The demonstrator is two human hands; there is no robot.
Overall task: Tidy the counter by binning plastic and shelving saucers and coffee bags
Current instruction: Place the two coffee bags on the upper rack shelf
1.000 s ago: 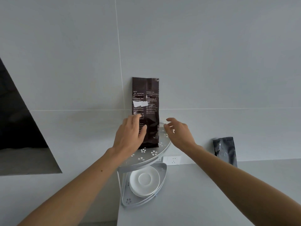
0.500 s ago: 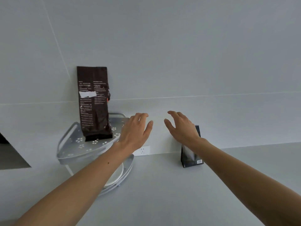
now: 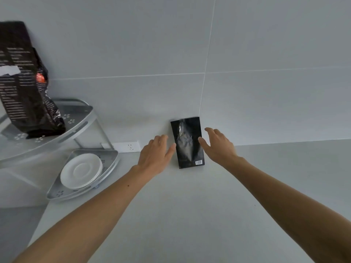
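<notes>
A small glossy black coffee bag stands on the counter against the tiled wall. My left hand is open just left of it, thumb tip almost at its edge. My right hand is open just right of it, thumb close to its side. Neither hand grips the bag. A tall dark brown coffee bag stands on the top tier of a grey corner shelf. White saucers are stacked on the shelf's lower tier.
A white wall socket sits low on the wall between the shelf and the black bag. The grey counter stretches right and toward me. The shelf's leg stands left of my left hand.
Both hands left the brown bag on the top tier and moved right and down to flank the black bag. The view swung right, pushing the shelf to the left edge.
</notes>
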